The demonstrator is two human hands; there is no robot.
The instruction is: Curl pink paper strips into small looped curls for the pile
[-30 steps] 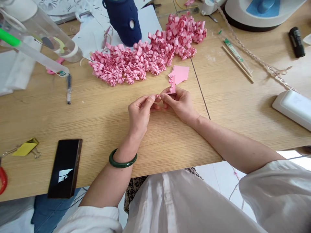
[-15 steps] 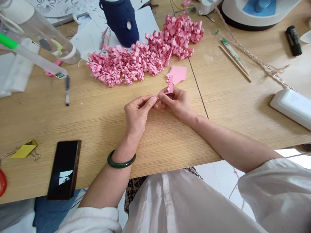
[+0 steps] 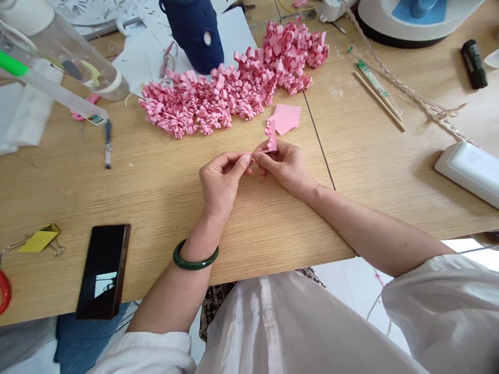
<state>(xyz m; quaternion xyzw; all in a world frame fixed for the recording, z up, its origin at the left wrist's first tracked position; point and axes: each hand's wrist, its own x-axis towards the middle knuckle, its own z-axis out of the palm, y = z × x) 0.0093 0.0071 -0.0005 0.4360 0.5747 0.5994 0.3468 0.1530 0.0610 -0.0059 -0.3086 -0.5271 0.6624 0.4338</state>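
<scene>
A piece of pink paper (image 3: 273, 139) with small curls along its left edge stands up from the fingers of my right hand (image 3: 287, 165), which is closed on it. My left hand (image 3: 219, 183) is closed in a pinch, thumb against forefinger, at the lower left end of the same paper; the bit between its fingertips is mostly hidden. The fingertips of both hands almost touch. Just behind them lie several flat pink paper pieces (image 3: 287, 119), stacked unevenly. Farther back is a long heap of curled pink paper flowers (image 3: 218, 98).
A dark blue cup (image 3: 195, 39) and a clear bottle (image 3: 83, 59) stand behind the heap. A phone (image 3: 103, 270) lies at the left front edge. Wooden sticks (image 3: 380, 101), a braided cord (image 3: 413, 93), a black marker (image 3: 473, 63) and a white device (image 3: 470, 169) are on the right.
The fingertips of both hands have drawn slightly closer together, and the curled paper has shifted a touch. Everything else stays in place apart from a slight shift of the view.
</scene>
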